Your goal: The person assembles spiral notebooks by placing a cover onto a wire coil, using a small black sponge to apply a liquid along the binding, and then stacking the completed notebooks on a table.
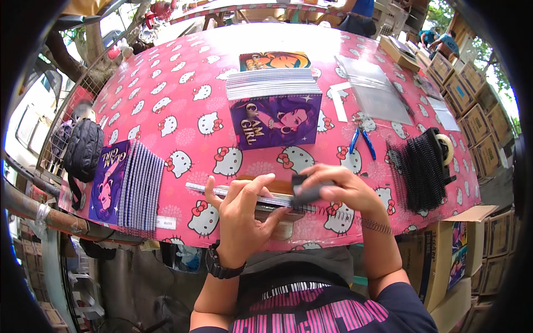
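Observation:
My left hand point(242, 213) grips a thin notebook point(266, 200) by its near side, close to the table's front edge. From the notebook's right end a black spiral coil point(336, 212) sticks out. My right hand point(341, 188) is closed around a dark grey block point(305, 191), holding it against the bound edge beside the coil. The block's lower face is hidden. Under the notebook lies a brown, flat piece point(283, 185), partly covered by my hands. Beyond them stands a stack of purple-covered spiral notebooks point(275, 119).
More notebooks point(130, 186) stand stacked at the left, by a black bag point(84, 150). Blue-handled pliers point(363, 143) lie right of centre. Black spiral coils point(425, 172) are bunched at the right, near a tape roll point(444, 150). Clear plastic sheets point(377, 91) lie farther back; an open carton point(444, 250) stands below.

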Available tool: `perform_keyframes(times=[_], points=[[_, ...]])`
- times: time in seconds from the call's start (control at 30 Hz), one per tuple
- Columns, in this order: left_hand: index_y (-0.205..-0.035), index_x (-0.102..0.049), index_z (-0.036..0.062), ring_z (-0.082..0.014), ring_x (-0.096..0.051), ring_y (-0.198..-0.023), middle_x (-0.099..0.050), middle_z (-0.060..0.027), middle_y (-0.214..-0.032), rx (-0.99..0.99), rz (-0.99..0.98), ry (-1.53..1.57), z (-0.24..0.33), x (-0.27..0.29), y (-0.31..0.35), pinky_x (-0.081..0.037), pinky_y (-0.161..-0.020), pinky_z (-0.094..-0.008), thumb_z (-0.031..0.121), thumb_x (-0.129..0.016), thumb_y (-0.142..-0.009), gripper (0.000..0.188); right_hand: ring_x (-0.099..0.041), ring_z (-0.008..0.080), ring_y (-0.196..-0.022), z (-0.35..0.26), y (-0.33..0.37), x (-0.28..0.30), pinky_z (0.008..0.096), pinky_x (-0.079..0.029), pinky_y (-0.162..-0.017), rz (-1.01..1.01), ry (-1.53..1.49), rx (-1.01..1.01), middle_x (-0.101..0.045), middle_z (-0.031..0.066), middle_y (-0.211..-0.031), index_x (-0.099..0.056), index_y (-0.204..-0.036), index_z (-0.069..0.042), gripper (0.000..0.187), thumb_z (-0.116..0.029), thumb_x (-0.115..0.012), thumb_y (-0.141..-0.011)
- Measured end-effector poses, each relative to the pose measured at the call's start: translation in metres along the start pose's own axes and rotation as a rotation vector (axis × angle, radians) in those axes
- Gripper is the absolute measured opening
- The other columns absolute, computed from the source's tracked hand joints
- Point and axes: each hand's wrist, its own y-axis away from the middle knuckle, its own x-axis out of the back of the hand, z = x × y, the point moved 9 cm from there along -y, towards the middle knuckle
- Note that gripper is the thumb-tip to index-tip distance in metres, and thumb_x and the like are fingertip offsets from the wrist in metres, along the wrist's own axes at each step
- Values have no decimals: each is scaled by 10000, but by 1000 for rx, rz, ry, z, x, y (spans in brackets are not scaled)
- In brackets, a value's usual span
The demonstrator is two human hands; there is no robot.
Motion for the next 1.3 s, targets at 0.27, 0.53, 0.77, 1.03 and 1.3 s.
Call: perform_keyframes(times=[0.27, 0.53, 0.77, 1.03, 1.3], points=[[-1246, -521, 131, -112, -587, -855, -605, 75, -783, 19, -10, 36, -1, 2, -4, -92, -1083, -519, 286, -817, -682, 656, -554, 265, -1088, -1, -13, 15, 376, -406, -948, 65, 387, -246, -623, 184, -1122, -694, -1009, -4, 410, -379, -653, -849], [-1236, -550, 131, -119, -592, -877, -614, 68, -791, 16, 42, -43, -13, 19, -1, -63, -1099, -517, 283, -816, -677, 637, -540, 272, -1119, -2, -25, 14, 377, -411, -950, 59, 497, -187, -673, 124, -996, -695, -1014, -28, 432, -414, -660, -824], [-1214, -569, 137, -119, -588, -893, -608, 76, -791, 69, 14, 7, -28, 22, 7, -49, -1111, -526, 323, -828, -648, 649, -520, 303, -1167, -11, -38, 0, 405, -401, -963, -1, 443, -136, -637, 140, -1130, -695, -1033, -24, 475, -449, -633, -831], [-1318, -442, 102, -215, -553, -1071, -618, -29, -1013, 59, 324, 47, -46, 56, 7, -82, -1113, -523, 243, -851, -629, 814, -552, 285, -1087, -30, -50, -15, 408, -424, -914, -70, 41, 97, -649, 150, -1059, -685, -1031, -30, 463, -451, -626, -848], [-1272, -457, 49, -130, -565, -924, -586, -37, -986, 535, 430, 1160, -129, 10, 55, -458, -827, -270, 13, -745, -778, 573, -556, 259, -1080, -35, -56, -37, 380, -402, -965, -170, -296, 168, -642, 129, -1101, -658, -1081, 5, 428, -374, -594, -891]])
